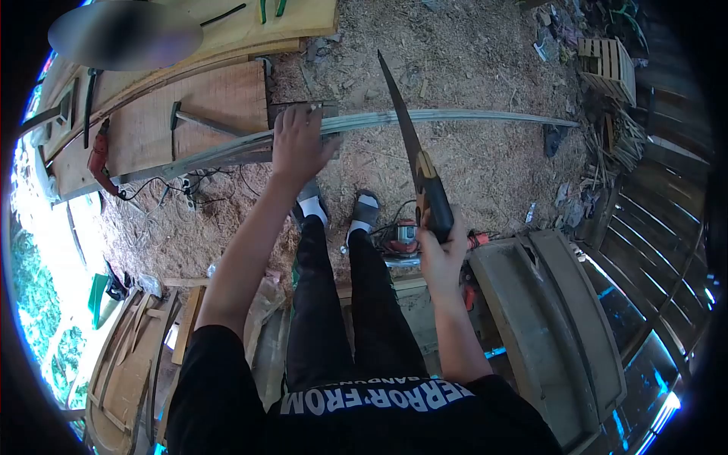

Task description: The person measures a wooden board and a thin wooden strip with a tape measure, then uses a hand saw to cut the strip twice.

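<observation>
My right hand (444, 254) is closed around the dark handle of a hand saw (406, 125). The saw's long blade points up and away, crossing over a long thin grey-green strip (455, 115) that looks like a bundle of slats. My left hand (297, 144) lies over this strip at the bench end, fingers across it and thumb apart on the near side. Something small and pale shows by its fingertips, too small to name. To the left, the strip runs along the wooden workbench (220, 91); its right end juts out over the floor.
A hammer (205, 121) and a red drill (100, 155) lie on the bench. A red power tool (403, 236) sits near my feet. Wooden frames (523, 326) stand at the lower right, a slatted crate (607, 68) at the upper right. Sawdust (364, 171) covers the floor.
</observation>
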`<state>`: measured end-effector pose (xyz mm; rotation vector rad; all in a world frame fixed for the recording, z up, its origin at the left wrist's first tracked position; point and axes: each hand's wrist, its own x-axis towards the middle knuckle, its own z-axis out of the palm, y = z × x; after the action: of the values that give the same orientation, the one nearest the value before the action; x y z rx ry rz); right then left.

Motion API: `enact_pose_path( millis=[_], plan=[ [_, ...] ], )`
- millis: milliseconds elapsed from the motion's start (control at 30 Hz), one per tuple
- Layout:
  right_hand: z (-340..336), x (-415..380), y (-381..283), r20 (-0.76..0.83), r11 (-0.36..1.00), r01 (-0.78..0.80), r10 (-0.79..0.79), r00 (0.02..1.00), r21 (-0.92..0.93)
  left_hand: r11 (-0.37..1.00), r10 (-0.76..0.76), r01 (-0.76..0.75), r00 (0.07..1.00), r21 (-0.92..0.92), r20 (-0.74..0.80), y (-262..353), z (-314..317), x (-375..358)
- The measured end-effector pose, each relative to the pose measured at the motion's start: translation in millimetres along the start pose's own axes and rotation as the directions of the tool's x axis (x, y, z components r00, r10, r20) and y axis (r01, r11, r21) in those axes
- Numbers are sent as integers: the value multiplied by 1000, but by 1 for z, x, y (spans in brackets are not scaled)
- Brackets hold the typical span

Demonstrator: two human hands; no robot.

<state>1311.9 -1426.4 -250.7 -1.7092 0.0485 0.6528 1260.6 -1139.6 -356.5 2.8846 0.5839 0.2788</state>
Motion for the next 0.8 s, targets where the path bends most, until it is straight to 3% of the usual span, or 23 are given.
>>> enact_pose_path(
  millis=[67,133,267,333,433,500,567,667,733,800],
  plan=[
    [-5,-3,7,42,1000,15,-14,999,-15,998,31,-31,999,49,9,-21,24,-5],
    [-5,-2,6,75,999,23,-20,997,-32,995,104,-103,988,-10,116,-26,34,-5],
    [-1,1,-4,111,983,-88,70,991,161,994,104,-98,981,-40,167,-16,47,-2],
    [0,3,-5,136,962,-162,134,981,220,994,98,-95,993,-45,72,-8,50,1],
    [-1,6,-4,140,980,-159,142,980,121,994,45,-38,997,-104,65,-3,44,7],
    [-2,5,-3,132,952,-137,103,986,275,995,-35,39,998,-87,44,2,46,12],
    [-1,5,-6,127,937,-152,117,985,315,991,-118,119,993,-65,24,3,50,20],
    [1,8,-17,128,936,-192,160,979,296,977,-212,213,972,4,-99,-2,64,39],
    [3,9,-23,133,947,-220,193,972,234,919,-202,262,954,295,-220,-2,77,44],
    [11,5,-25,85,962,-153,137,987,228,914,-241,294,948,280,-209,0,82,46]
  ],
)
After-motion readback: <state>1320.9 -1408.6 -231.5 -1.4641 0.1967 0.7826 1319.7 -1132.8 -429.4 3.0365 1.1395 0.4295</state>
